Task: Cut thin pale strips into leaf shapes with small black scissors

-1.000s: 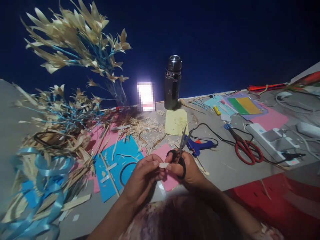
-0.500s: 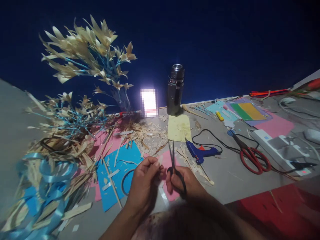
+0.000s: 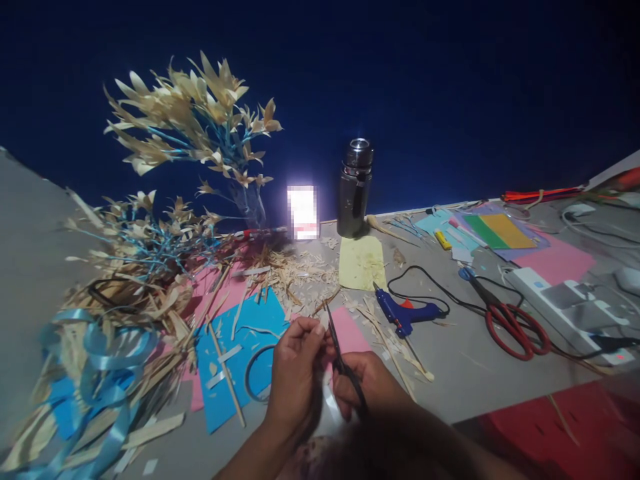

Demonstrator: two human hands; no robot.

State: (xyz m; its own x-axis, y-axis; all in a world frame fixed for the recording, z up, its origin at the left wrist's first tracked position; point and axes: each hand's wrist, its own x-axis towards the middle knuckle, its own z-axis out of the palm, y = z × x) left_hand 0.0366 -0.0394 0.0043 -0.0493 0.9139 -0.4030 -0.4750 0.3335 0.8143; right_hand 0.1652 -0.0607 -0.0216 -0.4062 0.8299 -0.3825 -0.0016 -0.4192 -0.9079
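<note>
My left hand [image 3: 295,363] pinches a small pale piece [image 3: 324,321], perhaps dried husk, between thumb and fingertips. Black-handled scissors [image 3: 336,343] are in my right hand [image 3: 367,380], its fingers through the loops. Their blades point up and lie right beside the pale piece; whether they touch it I cannot tell. Below my hands are a pink sheet [image 3: 350,327] and a blue sheet [image 3: 220,393] with strips and a stick on it. A dark ring [image 3: 249,373] lies partly behind my left wrist.
Beyond my hands are husk scraps [image 3: 300,270], a yellow pad [image 3: 363,263] and a dark flask [image 3: 355,193]. To the right lie a blue glue gun [image 3: 407,313], red-handled scissors [image 3: 515,330] and a power strip [image 3: 550,293]. Husk flowers [image 3: 195,127] and blue ribbon [image 3: 107,347] fill the left.
The scissors have tilted left and come up against the pale piece, their blades now closer together. My right hand has shifted slightly left and down. The whole view has moved a little.
</note>
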